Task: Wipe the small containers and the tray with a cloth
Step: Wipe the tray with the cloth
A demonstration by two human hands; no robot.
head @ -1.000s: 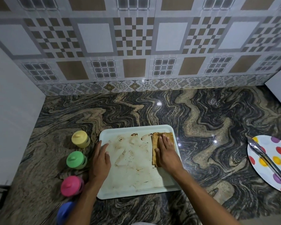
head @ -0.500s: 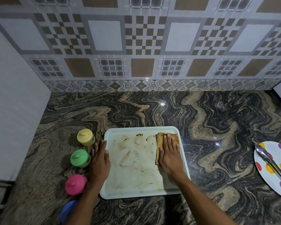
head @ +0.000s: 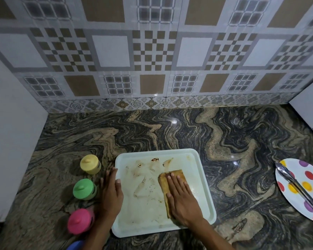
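Four small lidded containers stand in a row on the table (head: 242,150) just left of the tray (head: 192,165): the yellow container (head: 89,164) farthest from you, then the green container (head: 84,189), the pink container (head: 79,221), and the blue container (head: 76,245), cut off by the bottom edge. Well to the right sits a spotted plate (head: 294,165) with metal tongs (head: 294,184) lying across it. Nothing lies between your hands and the tray.

The tray sits flat near the front of the table, roughly square, turned slightly so its far side leans right. Brown smears mark its far and middle parts. The folded brown cloth (head: 163,186) lies on the tray's right half, its long axis running away from you.

Your right hand (head: 181,201) lies flat on the cloth, palm down, fingers straight and close together, pointing away from you. Your left hand (head: 111,195) rests palm down on the tray's left rim, fingers straight along the edge, thumb tip lying inside the tray, close beside the green and pink containers.
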